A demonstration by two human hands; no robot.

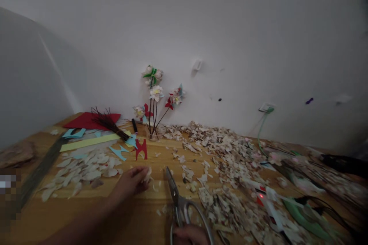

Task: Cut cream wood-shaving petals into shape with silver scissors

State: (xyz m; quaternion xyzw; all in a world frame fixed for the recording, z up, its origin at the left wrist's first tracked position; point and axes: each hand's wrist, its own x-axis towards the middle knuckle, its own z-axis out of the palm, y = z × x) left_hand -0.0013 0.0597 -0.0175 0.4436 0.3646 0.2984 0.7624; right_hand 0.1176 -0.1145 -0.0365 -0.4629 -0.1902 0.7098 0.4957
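My left hand (132, 182) is above the wooden table, fingers pinched on a small whitish petal (148, 175). To its right, my right hand (192, 234) grips the handles of metal scissors (176, 195), partly cut off by the lower frame edge. The scissors' blades point up and away and look closed together. A few pale scraps lie between the hand and the blades. Left of my left hand spreads a pile of loose whitish petals (89, 170). Beyond it lie a red paper cutout (141, 149) and a light blue cutout (117, 152).
Handmade flowers on dark stems (155, 111) stand near the wall. A bundle of twigs (112, 122) rests on red sheets (82, 121) and a yellow strip (89, 143). Dried scraps (227, 149) cover the right side, with a glue gun showing a red light (270, 208).
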